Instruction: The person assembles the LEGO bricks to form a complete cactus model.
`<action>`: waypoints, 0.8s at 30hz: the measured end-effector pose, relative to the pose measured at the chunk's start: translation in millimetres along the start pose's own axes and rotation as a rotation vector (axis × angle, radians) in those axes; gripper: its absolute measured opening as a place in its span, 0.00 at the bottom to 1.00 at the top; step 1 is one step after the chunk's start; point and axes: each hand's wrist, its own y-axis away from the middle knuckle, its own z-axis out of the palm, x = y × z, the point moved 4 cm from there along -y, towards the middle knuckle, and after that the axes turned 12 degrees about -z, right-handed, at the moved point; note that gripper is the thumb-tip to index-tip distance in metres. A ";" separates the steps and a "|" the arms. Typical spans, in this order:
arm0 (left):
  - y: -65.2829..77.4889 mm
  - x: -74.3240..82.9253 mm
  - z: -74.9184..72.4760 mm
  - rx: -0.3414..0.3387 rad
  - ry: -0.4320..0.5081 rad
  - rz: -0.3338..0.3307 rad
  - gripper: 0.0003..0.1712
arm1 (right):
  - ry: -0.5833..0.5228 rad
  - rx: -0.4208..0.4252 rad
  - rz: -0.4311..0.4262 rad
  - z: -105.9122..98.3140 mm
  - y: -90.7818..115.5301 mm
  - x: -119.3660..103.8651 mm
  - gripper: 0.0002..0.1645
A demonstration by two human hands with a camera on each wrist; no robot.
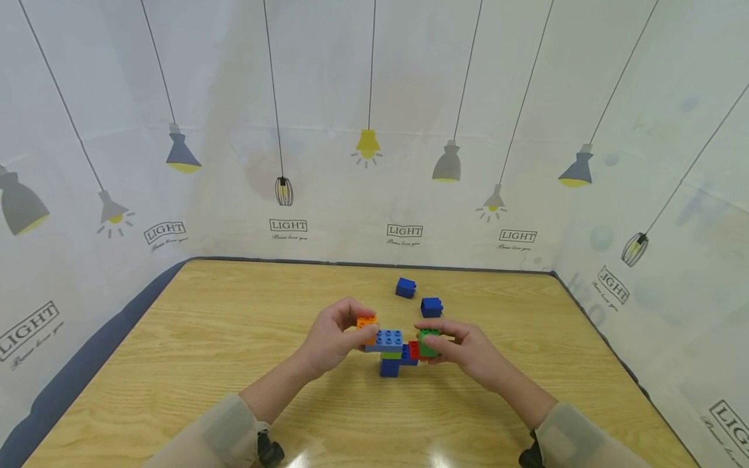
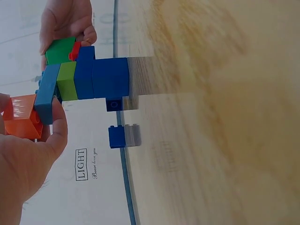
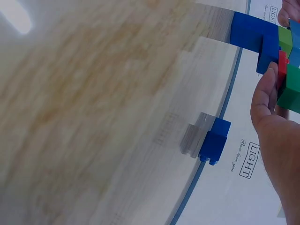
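Note:
A toy-brick assembly stands on the table in front of me. Its base is a dark blue brick (image 1: 389, 369), with a lime brick (image 2: 68, 81) and a light blue brick (image 1: 389, 339) stacked higher. My left hand (image 1: 328, 339) pinches the orange brick (image 1: 366, 321) on the light blue brick's left end; its thumb touches the light blue brick in the left wrist view. On the other side, my right hand (image 1: 476, 356) grips a green brick (image 3: 291, 89) over a red brick (image 3: 281, 70). The red one sits against a dark blue brick jutting from the stack.
Two loose dark blue bricks, one farther back (image 1: 405, 288) and one nearer (image 1: 432, 307), lie on the wooden table (image 1: 234, 312) behind the assembly. A lamp-printed white curtain (image 1: 328, 97) surrounds the table's back and sides.

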 end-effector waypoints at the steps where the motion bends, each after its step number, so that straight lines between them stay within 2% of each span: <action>1: 0.2 0.0 0.0 0.001 0.000 0.000 0.16 | -0.002 0.000 0.000 0.1 0.0 0.1 0.27; 12: 0.6 -0.2 0.5 0.004 0.012 0.003 0.13 | 0.081 -0.020 0.018 -1.2 -1.1 0.3 0.26; 18: 0.4 0.9 1.0 0.001 0.015 0.010 0.16 | 0.065 -0.040 0.033 -3.6 -0.7 -1.7 0.29; 24: 0.1 1.1 0.4 0.001 0.012 0.010 0.15 | 0.107 0.030 0.050 -16.3 0.2 2.8 0.33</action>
